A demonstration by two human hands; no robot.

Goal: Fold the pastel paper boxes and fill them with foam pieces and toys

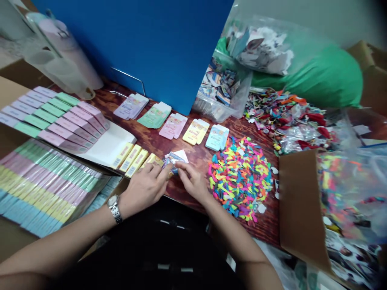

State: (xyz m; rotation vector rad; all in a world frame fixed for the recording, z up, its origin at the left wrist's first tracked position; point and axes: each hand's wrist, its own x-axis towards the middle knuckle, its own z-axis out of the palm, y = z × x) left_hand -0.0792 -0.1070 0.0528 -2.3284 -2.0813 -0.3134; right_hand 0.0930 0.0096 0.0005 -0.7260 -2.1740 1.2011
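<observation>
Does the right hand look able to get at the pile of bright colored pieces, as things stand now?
Probably yes: the right hand sits close beside the pile of colored pieces, with only a strip of the wooden tabletop between them.

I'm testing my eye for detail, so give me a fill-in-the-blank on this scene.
The wristwatch is on the person's ____ wrist.
The upright board behind the wooden table is ____.
Of the left hand and right hand, the ____ hand is nearer the multicoloured pile.

left; blue; right
</observation>
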